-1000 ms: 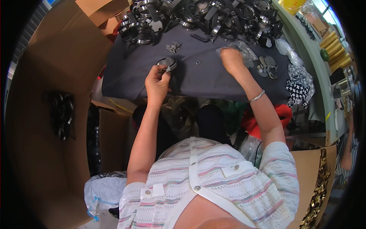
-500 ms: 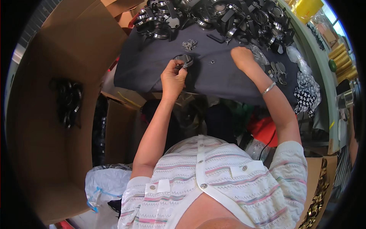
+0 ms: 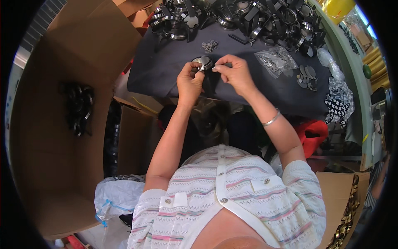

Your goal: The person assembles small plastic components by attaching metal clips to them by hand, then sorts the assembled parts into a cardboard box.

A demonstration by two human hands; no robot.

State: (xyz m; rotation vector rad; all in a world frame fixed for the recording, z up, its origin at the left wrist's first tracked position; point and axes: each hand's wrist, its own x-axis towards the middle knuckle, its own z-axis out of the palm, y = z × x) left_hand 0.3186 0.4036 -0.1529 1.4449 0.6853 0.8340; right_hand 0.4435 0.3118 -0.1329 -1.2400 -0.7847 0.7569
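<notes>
Head view: right hand (image 3: 237, 75) now off plastic bag (image 3: 275, 61), grip tight on tiny piece (image 3: 214, 69), left hand (image 3: 190, 83) likewise on round buckle (image 3: 203, 62)

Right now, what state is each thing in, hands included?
Left hand, holding a round black-and-silver piece
Right hand, fingertips close together, grip unclear
Clear bag, lying down, crinkled
Black straps, heaped
Small metal pieces, bunched
Grey discs, overlapping
Large left box, open

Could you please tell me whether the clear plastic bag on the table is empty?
Not empty: small metallic pieces show through the bag.
</notes>
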